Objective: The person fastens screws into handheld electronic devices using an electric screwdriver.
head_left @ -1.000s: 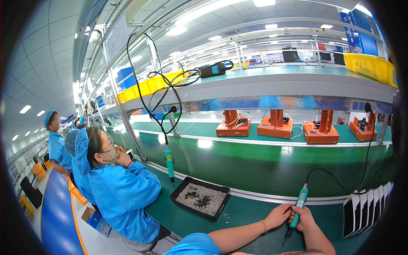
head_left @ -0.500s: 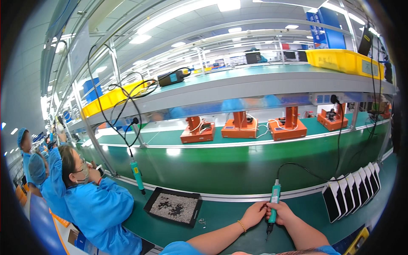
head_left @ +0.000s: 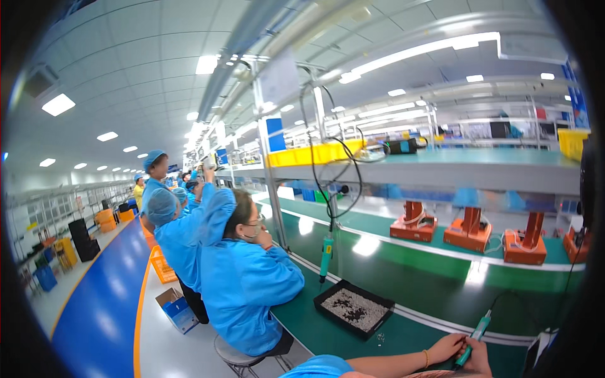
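Note:
A green electric screwdriver [head_left: 477, 331] stands nearly upright over the green bench [head_left: 409, 337] at the lower right, its cable running up and to the right. My right hand [head_left: 483, 359] is wrapped round its lower body. My left hand [head_left: 446, 346], with a thin bracelet at the wrist, is closed against the driver's lower end from the left. The driver's tip and whatever lies under it are hidden by my hands. A black tray of small dark parts [head_left: 354, 308] lies on the bench just left of my hands.
A second green screwdriver [head_left: 326, 252] hangs on cables above the tray. Three orange fixtures [head_left: 467, 233] stand on the raised ledge behind. A seated person in a blue coat [head_left: 246, 283] is close on my left, with others beyond. A cardboard box [head_left: 179, 309] sits on the floor.
The view has swung left and upward, so my hands and the driver now sit at the lower right edge. The grip on the driver looks the same.

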The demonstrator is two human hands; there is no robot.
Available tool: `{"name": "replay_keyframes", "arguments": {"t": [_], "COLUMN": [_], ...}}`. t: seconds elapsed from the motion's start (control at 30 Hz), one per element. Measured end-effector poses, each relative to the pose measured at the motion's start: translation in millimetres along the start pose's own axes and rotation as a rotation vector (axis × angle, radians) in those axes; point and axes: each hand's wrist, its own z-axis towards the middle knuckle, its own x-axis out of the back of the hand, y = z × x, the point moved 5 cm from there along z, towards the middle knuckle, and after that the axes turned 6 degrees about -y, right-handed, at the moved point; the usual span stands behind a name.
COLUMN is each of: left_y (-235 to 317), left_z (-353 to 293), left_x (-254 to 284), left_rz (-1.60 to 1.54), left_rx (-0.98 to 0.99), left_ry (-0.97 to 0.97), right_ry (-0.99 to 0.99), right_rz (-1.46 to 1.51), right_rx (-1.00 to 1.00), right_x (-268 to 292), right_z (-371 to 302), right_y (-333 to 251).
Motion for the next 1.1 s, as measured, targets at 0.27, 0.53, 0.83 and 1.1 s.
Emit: {"name": "replay_keyframes", "arguments": {"t": [0.27,0.53,0.83,1.1], "left_y": [25,9,-14,-38], "left_z": [-52,-67,-5,24], "left_x": [10,24,30,5], "left_rz": [0.292,0.317,0.249,-0.152], "left_rx": [-0.242,-0.101,-0.050,0.036], "left_ry": [0.093,0.100,0.260,0.216], "right_ry": [-0.085,-0.012,-0.020,-0.046], "right_rz": [-0.034,-0.045,0.045,-0.021], "right_rx": [-0.058,0.037,0.042,0.051], "right_x": [17,19,19,-15], "right_z": [35,40,29,3], "right_y": [11,9,6,-3]}}
